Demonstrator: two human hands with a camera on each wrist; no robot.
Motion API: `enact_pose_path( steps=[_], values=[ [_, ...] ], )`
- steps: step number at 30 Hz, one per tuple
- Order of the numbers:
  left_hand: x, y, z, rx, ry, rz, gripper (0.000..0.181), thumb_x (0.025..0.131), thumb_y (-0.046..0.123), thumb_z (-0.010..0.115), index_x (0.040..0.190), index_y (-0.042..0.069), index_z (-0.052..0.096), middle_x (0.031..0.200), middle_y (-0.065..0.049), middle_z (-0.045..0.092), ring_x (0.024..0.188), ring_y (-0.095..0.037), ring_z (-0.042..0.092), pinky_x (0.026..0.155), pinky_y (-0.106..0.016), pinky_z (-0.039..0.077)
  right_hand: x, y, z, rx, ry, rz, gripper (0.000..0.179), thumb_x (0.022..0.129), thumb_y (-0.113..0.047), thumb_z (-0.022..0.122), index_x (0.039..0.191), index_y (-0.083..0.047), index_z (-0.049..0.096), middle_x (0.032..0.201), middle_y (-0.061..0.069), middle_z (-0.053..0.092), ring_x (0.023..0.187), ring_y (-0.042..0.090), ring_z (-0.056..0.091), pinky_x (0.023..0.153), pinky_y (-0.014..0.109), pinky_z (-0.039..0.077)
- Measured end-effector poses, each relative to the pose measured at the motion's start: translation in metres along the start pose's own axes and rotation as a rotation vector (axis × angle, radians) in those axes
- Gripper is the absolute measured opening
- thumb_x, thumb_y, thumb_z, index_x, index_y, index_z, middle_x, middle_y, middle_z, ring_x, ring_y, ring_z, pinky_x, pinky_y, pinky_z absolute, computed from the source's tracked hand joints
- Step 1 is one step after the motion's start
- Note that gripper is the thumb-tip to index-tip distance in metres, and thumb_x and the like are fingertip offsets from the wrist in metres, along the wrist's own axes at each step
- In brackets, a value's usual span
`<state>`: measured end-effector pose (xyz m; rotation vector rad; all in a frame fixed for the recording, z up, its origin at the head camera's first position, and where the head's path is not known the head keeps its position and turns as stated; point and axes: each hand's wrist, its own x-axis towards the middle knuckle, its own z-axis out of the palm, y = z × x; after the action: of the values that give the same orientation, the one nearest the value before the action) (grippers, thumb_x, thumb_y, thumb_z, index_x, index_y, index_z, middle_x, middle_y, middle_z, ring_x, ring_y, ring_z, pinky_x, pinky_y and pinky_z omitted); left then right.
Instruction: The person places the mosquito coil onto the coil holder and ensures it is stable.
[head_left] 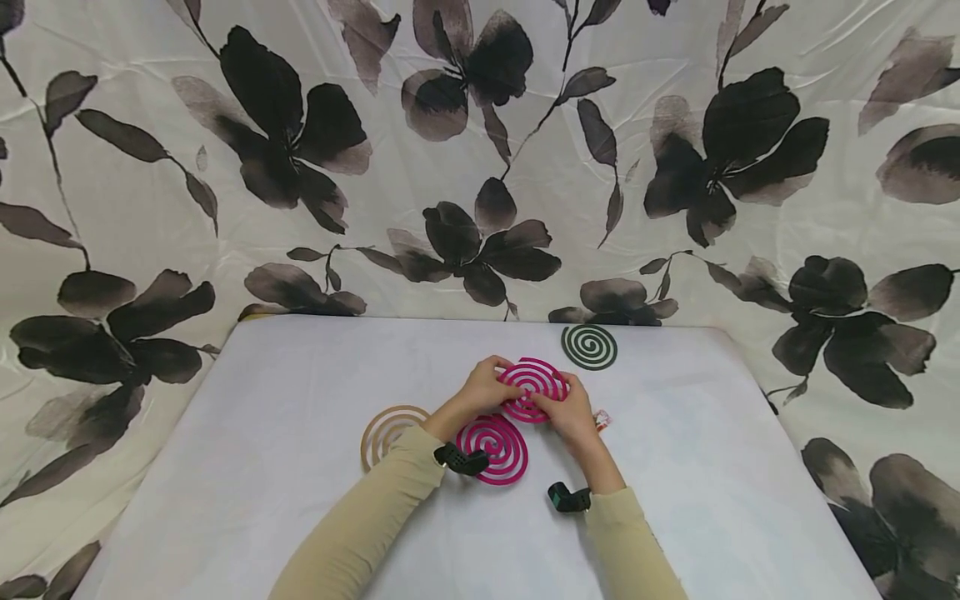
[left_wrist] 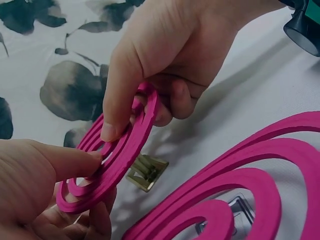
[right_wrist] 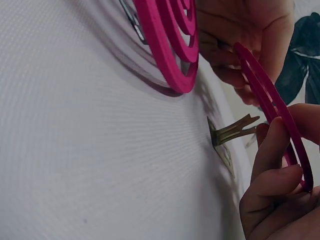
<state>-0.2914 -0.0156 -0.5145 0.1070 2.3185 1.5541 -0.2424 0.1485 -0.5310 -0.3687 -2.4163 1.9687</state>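
Note:
Both hands grip a pink spiral mosquito coil (head_left: 527,390) between thumbs and fingers, raised and tilted over the white tabletop. My left hand (head_left: 480,390) pinches its left side, and my right hand (head_left: 572,410) its right side. A gold-coloured metal coil stand (left_wrist: 146,172) with an upright prong sits on the cloth under the held coil; in the right wrist view the stand (right_wrist: 232,132) is close to the right fingertips. Nearer the body is a second pink coil (head_left: 492,450), raised off the cloth, with a silvery metal piece (left_wrist: 240,212) beneath it.
A tan coil (head_left: 369,442) lies at the left, partly hidden by the left sleeve. Toward the back edge is a dark green coil (head_left: 589,347). A small red-and-white item (head_left: 602,419) shows just right of the right hand. Floral cloth (head_left: 465,167) hangs behind the table.

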Motion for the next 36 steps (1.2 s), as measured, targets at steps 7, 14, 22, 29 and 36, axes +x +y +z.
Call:
enact_pose_path(
  steps=[7, 14, 22, 29, 36],
  values=[
    [-0.0002, -0.0025, 0.0046, 0.031, 0.012, -0.028, 0.051, 0.083, 0.014, 0.078, 0.126, 0.004, 0.052, 0.101, -0.011, 0.061, 0.078, -0.017, 0.061, 0.064, -0.027, 0.051, -0.0007, 0.0051, -0.0002, -0.007, 0.014, 0.01, 0.061, 0.083, -0.01, 0.076, 0.134, 0.003, 0.044, 0.128, 0.023, 0.053, 0.116, 0.031, 0.053, 0.095, 0.042, 0.046],
    [-0.0012, -0.002, 0.0062, 0.038, 0.015, -0.041, 0.052, 0.083, 0.014, 0.078, 0.127, 0.005, 0.053, 0.104, -0.011, 0.061, 0.083, -0.018, 0.062, 0.069, -0.029, 0.052, 0.0008, 0.0071, -0.001, -0.012, 0.012, 0.016, 0.062, 0.083, -0.011, 0.076, 0.134, 0.003, 0.044, 0.13, 0.022, 0.051, 0.119, 0.032, 0.051, 0.098, 0.044, 0.044],
    [-0.0002, -0.005, 0.0039, 0.053, 0.014, -0.026, 0.052, 0.082, 0.013, 0.078, 0.126, 0.003, 0.053, 0.106, -0.012, 0.062, 0.085, -0.018, 0.062, 0.072, -0.03, 0.052, 0.001, 0.0081, 0.0016, -0.015, 0.009, 0.009, 0.06, 0.083, -0.013, 0.076, 0.132, 0.003, 0.046, 0.127, 0.022, 0.053, 0.116, 0.031, 0.052, 0.097, 0.044, 0.044],
    [-0.0012, -0.0038, 0.0029, 0.051, 0.019, -0.034, 0.051, 0.083, 0.013, 0.078, 0.127, 0.004, 0.052, 0.108, -0.013, 0.062, 0.085, -0.018, 0.062, 0.072, -0.029, 0.052, 0.0021, 0.0097, 0.0027, -0.019, 0.005, 0.022, 0.059, 0.084, -0.015, 0.076, 0.132, 0.001, 0.047, 0.125, 0.019, 0.056, 0.109, 0.027, 0.055, 0.084, 0.034, 0.05],
    [-0.0036, 0.0015, 0.0028, 0.021, 0.012, -0.021, 0.052, 0.084, 0.014, 0.077, 0.128, 0.004, 0.05, 0.101, -0.011, 0.061, 0.074, -0.016, 0.059, 0.06, -0.026, 0.05, 0.0012, 0.001, -0.0002, 0.003, 0.008, 0.002, 0.057, 0.084, -0.009, 0.073, 0.133, 0.002, 0.045, 0.124, 0.02, 0.056, 0.105, 0.026, 0.056, 0.075, 0.027, 0.05]
  ],
)
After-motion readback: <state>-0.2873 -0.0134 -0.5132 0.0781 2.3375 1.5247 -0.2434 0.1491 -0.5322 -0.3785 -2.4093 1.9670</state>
